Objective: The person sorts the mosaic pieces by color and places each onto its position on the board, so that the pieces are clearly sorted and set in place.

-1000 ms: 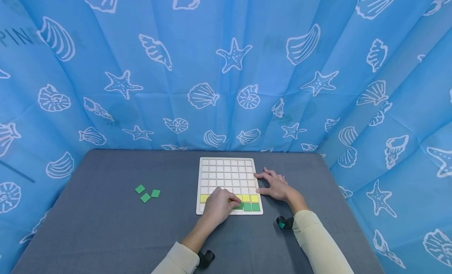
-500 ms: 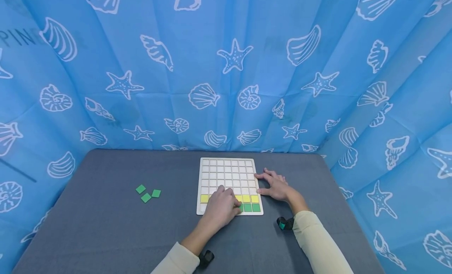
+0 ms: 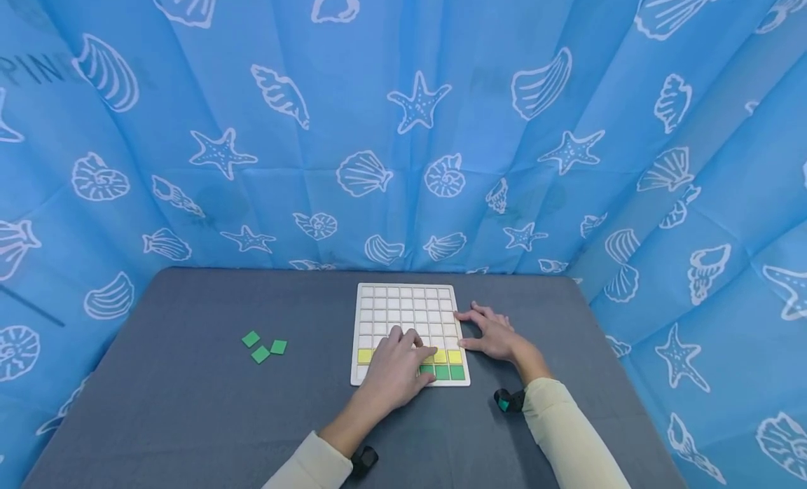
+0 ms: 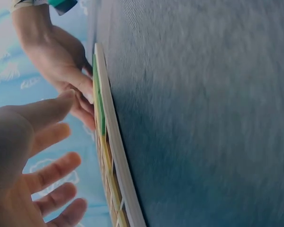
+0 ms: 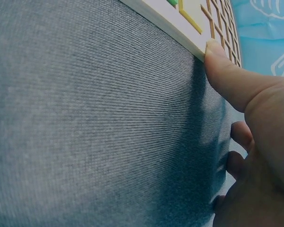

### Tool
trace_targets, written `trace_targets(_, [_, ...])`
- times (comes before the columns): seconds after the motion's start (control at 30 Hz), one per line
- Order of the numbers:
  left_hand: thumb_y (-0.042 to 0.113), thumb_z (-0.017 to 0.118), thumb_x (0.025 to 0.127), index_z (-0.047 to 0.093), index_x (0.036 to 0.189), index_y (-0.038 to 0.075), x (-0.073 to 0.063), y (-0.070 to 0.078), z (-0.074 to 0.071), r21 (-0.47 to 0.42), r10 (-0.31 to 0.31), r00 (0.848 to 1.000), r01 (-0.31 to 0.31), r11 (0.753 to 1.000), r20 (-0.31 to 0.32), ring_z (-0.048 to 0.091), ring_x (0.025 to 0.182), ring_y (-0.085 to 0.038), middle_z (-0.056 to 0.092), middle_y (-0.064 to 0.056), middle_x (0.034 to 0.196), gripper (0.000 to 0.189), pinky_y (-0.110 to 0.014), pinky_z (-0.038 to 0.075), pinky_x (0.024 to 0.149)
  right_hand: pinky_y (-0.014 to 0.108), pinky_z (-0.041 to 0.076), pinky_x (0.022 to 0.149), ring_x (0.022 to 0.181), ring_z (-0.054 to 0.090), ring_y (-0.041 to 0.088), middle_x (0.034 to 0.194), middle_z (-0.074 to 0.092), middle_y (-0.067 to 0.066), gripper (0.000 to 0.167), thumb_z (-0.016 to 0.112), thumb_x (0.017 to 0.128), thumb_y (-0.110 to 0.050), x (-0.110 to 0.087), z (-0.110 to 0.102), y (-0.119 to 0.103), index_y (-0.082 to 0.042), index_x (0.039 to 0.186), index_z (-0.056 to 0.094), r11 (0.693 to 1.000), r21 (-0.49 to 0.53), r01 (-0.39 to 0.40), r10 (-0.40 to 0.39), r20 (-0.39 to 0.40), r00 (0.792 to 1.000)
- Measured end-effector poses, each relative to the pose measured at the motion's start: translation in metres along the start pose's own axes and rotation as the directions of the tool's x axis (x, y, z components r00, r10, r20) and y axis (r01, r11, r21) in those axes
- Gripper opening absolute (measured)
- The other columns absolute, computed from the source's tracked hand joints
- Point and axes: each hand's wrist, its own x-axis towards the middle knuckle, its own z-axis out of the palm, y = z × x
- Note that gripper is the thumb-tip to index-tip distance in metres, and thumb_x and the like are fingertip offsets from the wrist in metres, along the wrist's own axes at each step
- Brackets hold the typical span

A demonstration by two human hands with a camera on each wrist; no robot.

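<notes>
A white square grid board (image 3: 403, 286) lies on the table, with a row of yellow tiles (image 3: 454, 356) and, in the row nearest the person, green tiles (image 3: 457, 372) at the right end. Over the front of the board is my left hand (image 3: 391, 370), thumb and fingers spread apart and holding nothing; it hides part of both rows. The left wrist view shows its fingers (image 4: 57, 172) parted in the air beside the board. At the board's right edge, my right hand (image 3: 494, 333) touches the rim with thumb (image 5: 217, 61) and fingertips.
Several loose green tiles (image 3: 260, 354) lie left of the board on the grey table (image 3: 189, 405). A blue curtain with white shell prints (image 3: 416, 160) hangs behind the table and along its sides. Black straps (image 3: 508, 400) sit on both wrists.
A green tile that my left thumb and fingers pinched now lies in the front row beside the other green ones. My left fingers have let go and spread. The right hand stays put.
</notes>
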Motion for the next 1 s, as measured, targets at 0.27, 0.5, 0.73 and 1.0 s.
trace_targets(0.27, [0.066,0.067,0.088,0.047,0.151,0.038,0.0,-0.012,-0.006,0.013,0.017,0.999,-0.017,1.0,0.045,0.042,0.146,-0.031,0.046,-0.002,0.158,0.072,-0.052,0.039,0.116,0.077,0.009,0.117,0.149,0.021,0.057,0.169,0.018,0.022,0.064,0.068,0.096,-0.046,-0.002,0.006,0.0,-0.025,0.152,0.048,1.0,-0.001,-0.001,0.001,-0.006,1.0])
trace_targets(0.5, [0.075,0.054,0.09,0.03,0.16,0.039,0.008,-0.027,-0.014,0.051,0.011,0.997,-0.015,0.999,0.079,0.021,0.158,-0.037,0.022,-0.003,0.171,0.082,-0.059,0.022,0.125,0.076,0.009,0.118,0.149,0.02,0.056,0.17,0.016,0.021,0.065,0.068,0.096,-0.046,-0.003,0.006,-0.002,-0.026,0.153,0.047,1.0,0.012,-0.012,0.012,0.0,1.0])
trace_targets(0.73, [0.076,0.051,0.092,0.023,0.162,0.04,0.012,-0.043,-0.017,0.028,-0.01,0.998,0.008,1.0,0.063,0.011,0.16,-0.039,0.015,-0.001,0.173,0.084,-0.063,0.015,0.126,0.076,0.008,0.117,0.149,0.02,0.057,0.17,0.016,0.021,0.066,0.069,0.095,-0.046,-0.001,0.003,-0.003,-0.026,0.154,0.046,1.0,0.013,-0.006,0.006,0.002,1.0])
trace_targets(1.0, [0.072,0.052,0.093,0.026,0.162,0.037,0.008,-0.066,-0.016,0.021,-0.046,0.998,0.045,0.999,0.05,0.009,0.16,-0.04,0.016,-0.002,0.173,0.081,-0.064,0.013,0.125,0.077,0.007,0.117,0.149,0.017,0.058,0.17,0.014,0.023,0.067,0.068,0.097,-0.045,-0.001,-0.001,-0.002,-0.022,0.155,0.044,1.0,-0.006,0.024,-0.024,0.002,1.0])
